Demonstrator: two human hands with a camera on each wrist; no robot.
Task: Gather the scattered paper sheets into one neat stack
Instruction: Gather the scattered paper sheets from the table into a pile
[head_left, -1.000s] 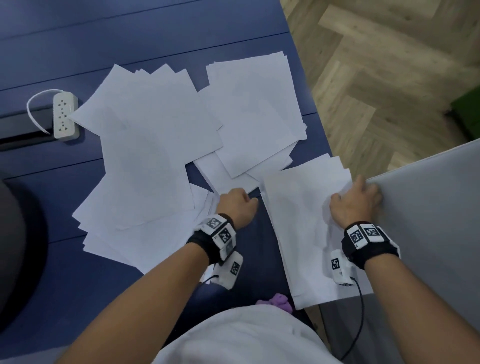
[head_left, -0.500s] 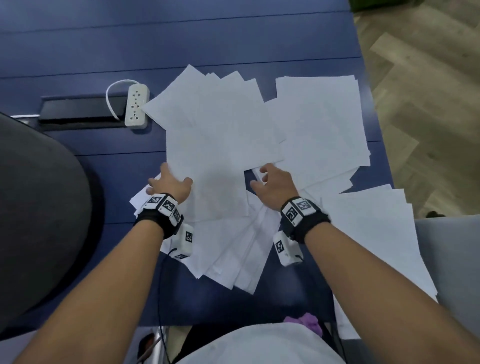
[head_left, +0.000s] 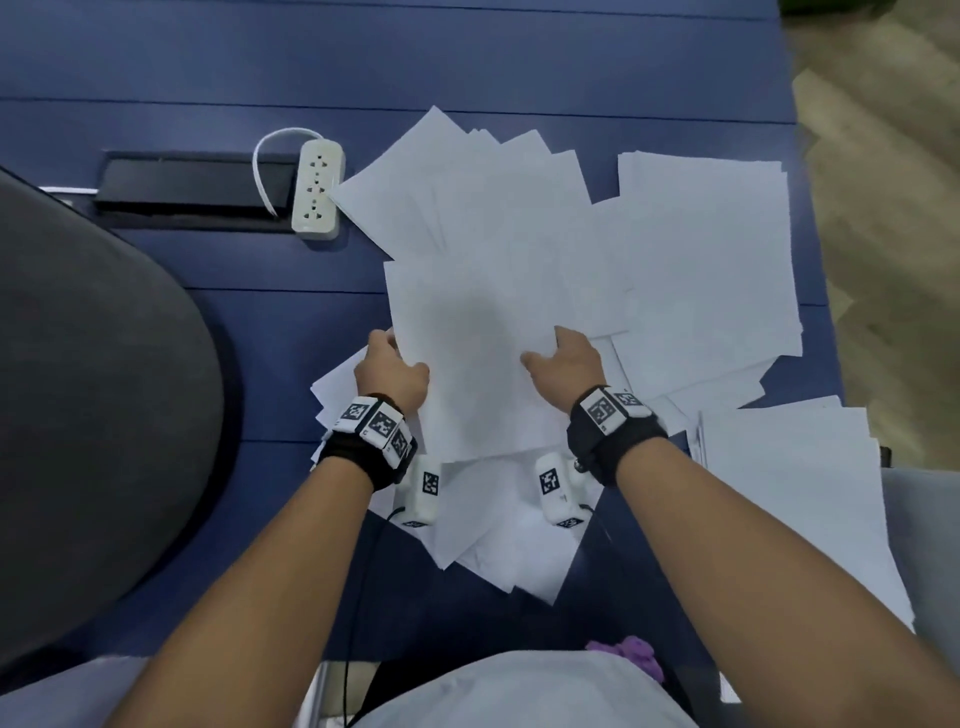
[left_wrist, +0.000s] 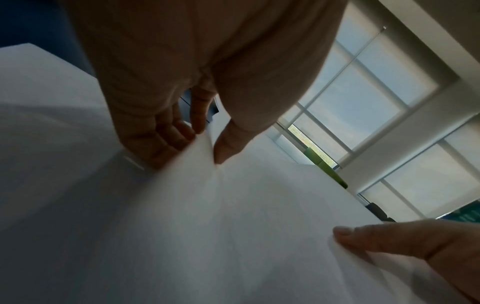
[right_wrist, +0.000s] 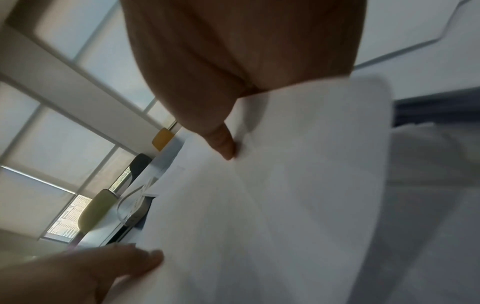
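Observation:
White paper sheets lie scattered and overlapping on a blue table. A squarer stack sits at the near right. My left hand pinches the left edge of the top sheet of the middle pile. The left wrist view shows its thumb on top and its curled fingers under the top sheet. My right hand holds the same sheet's right edge. Its thumb presses on the top sheet, and the paper hides its fingers.
A white power strip and a black cable slot lie at the far left. A dark chair back fills the near left. The table's right edge drops to a wooden floor. A purple object sits near my body.
Both hands have left the stack at the right and moved to the middle pile. Each now holds one side of the pile's top sheet.

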